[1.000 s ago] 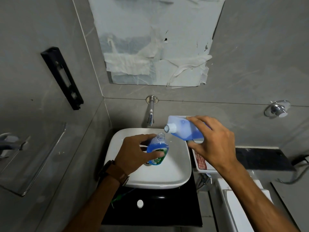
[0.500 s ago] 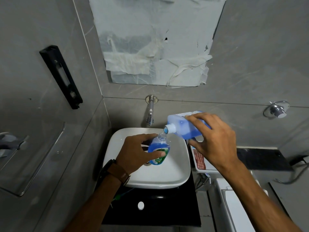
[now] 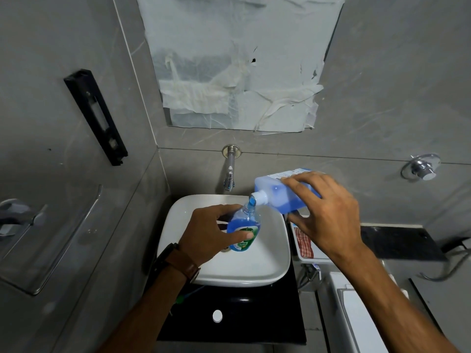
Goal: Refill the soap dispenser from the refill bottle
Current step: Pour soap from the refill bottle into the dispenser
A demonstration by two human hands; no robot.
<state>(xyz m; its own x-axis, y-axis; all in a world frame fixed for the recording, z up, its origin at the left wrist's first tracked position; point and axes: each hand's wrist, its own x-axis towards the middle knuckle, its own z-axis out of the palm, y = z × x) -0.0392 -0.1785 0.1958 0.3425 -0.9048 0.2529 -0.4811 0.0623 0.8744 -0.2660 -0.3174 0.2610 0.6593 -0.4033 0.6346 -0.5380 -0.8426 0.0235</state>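
Left hand (image 3: pixel 209 230) holds dispenser (image 3: pixel 244 230); right hand (image 3: pixel 328 215) grips tilted refill bottle (image 3: pixel 277 194), spout seemingly touching.

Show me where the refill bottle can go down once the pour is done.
Two bare patches: the black counter in front of the basin, right of the small white cap, and the dark ledge at right. Crowded: the basin itself, where the left hand holds the soap dispenser and the right hand tips the refill bottle.
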